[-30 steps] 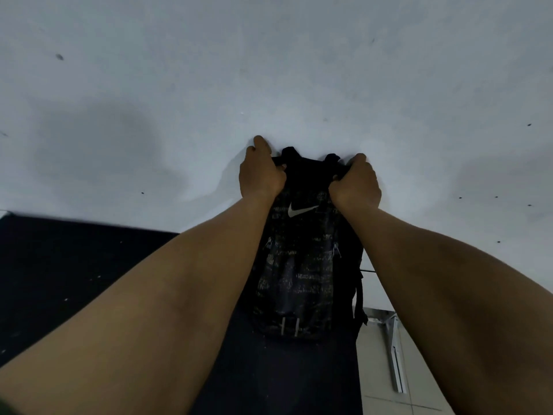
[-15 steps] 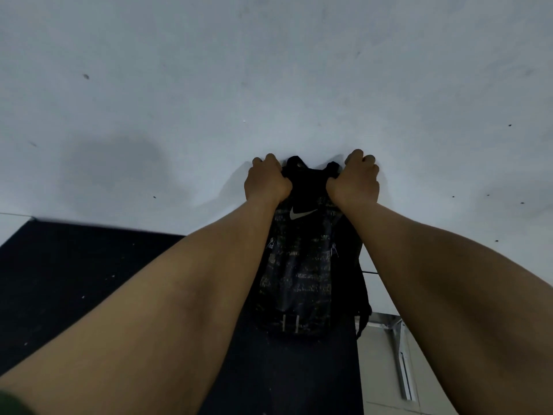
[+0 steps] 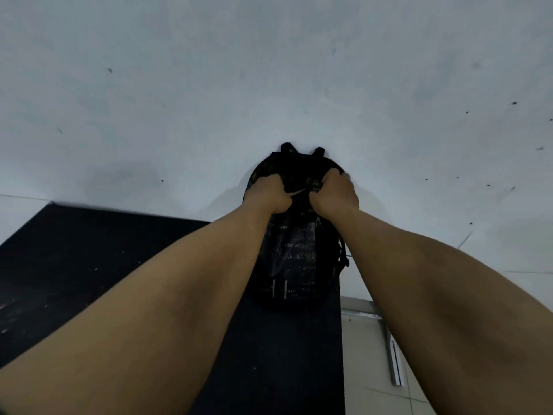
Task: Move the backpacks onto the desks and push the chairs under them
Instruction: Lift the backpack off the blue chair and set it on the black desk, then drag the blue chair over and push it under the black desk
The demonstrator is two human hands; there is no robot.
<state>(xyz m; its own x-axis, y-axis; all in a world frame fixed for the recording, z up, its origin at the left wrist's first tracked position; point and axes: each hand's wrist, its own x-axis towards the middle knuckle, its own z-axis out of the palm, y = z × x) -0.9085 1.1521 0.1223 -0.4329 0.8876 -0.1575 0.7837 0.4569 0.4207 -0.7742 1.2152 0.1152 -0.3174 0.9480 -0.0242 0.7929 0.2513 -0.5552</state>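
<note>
Dark desk (image 3: 89, 250) against pale wall, left hand (image 3: 267, 194) and right hand (image 3: 335, 196) clenched on black backpack (image 3: 294, 253)

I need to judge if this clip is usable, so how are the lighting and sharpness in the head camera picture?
Head view: dim and bluish, soft all over, with wide-angle bending at the edges. The black backpack nearly merges with the dark desk, its print barely readable. Both the left hand and right hand are well enough lit, and faint shadows fall on the pale wall beside them.
</note>
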